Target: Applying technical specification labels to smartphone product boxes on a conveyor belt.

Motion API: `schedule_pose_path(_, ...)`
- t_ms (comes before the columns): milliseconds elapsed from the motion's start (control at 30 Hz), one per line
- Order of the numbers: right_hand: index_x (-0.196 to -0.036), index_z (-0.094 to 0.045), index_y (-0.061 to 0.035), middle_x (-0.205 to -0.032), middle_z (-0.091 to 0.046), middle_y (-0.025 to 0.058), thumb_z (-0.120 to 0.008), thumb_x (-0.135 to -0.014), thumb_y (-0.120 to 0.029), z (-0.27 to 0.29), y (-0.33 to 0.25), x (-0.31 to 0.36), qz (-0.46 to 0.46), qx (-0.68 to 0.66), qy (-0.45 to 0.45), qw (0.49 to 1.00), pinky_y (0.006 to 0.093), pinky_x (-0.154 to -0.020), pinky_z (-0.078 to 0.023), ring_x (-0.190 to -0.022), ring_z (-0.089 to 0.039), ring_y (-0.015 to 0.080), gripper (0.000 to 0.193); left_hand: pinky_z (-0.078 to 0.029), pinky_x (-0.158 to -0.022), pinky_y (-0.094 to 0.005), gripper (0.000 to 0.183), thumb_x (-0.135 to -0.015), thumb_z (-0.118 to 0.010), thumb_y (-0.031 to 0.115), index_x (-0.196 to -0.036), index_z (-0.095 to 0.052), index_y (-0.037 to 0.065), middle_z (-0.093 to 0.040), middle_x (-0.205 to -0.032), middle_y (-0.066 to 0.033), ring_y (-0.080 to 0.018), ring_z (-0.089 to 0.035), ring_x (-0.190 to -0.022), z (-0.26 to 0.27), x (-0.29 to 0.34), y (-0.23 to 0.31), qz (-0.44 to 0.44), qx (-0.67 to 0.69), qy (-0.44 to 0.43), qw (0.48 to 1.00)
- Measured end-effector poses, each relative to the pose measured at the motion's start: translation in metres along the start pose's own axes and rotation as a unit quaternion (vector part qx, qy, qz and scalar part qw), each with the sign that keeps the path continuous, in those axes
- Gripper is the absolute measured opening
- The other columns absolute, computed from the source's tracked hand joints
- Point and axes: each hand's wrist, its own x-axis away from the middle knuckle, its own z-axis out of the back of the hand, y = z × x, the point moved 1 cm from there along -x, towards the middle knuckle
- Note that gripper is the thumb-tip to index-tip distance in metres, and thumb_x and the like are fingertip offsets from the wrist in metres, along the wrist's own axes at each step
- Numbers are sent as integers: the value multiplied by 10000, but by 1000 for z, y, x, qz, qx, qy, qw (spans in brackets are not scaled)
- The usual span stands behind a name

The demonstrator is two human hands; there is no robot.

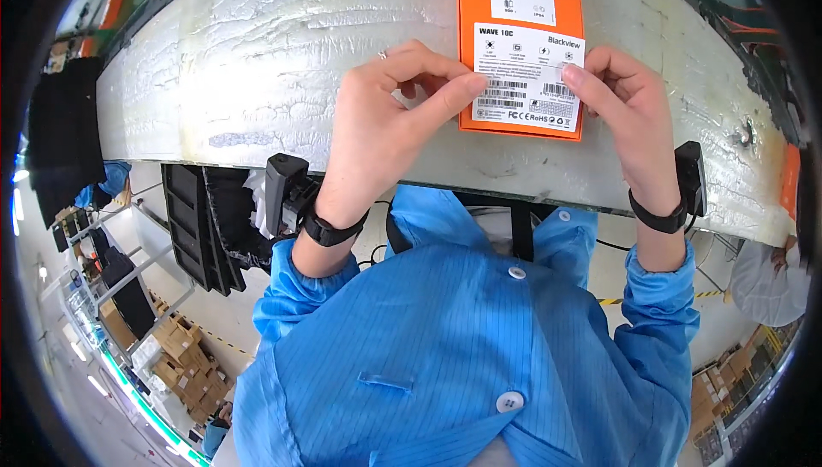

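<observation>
An orange box (pixel 522 126) lies flat on the worktop in front of me. Across its near half is a white printed label (pixel 514 65), slightly tilted, its right side reaching the box's edge. My left hand (pixel 394 103) is closed, thumb and forefinger pinched at the label's left edge. On the opposite side, my right hand (pixel 629 95) has its thumb on the label's right edge and its other fingers curled in beside the box. Whether the label is fully flat against the box cannot be seen. Another white label (pixel 535 9), with a coloured scale, covers the box's far part.
The pale worktop (pixel 257 65) has a wrinkled, film-like surface. Black devices are strapped to both my wrists. Black trays (pixel 193 227) stand below the worktop at left, with cardboard boxes (pixel 184 351) farther off. Another person's pale sleeve (pixel 766 287) shows at far right.
</observation>
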Motion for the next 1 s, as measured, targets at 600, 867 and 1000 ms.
schedule_pose_path(600, -862, -630, -16, -786, -667, 11, -680, -919, -198, 1, 1, -1, 12, 11, -9, 1000, 195, -670, -452, -715, -577, 35, 196, -453, -707, -235, 134, -864, -728, 105, -899, -714, -24, -652, -832, -53, -103, -579, -755, -2, 3, 0, -27, -16, 17, 999)
schedule_pose_path(867, -841, -633, -32, -755, -644, -13, -697, -903, -194, -1, 5, 0, 32, 36, 11, 999, 192, -637, -430, -686, -551, 25, 185, -443, -674, -238, 136, -844, -745, 111, -888, -720, -15, -646, -793, -50, -107, -558, -733, -2, 4, 3, -38, -41, 31, 998)
schedule_pose_path(1000, -824, -630, -46, -728, -627, -17, -705, -894, -191, -2, 2, 3, 74, 109, 27, 991, 195, -599, -412, -657, -526, 20, 177, -453, -675, -242, 146, -839, -750, 109, -902, -722, -20, -659, -807, -60, -115, -582, -738, -3, 8, 7, -47, -71, 38, 996)
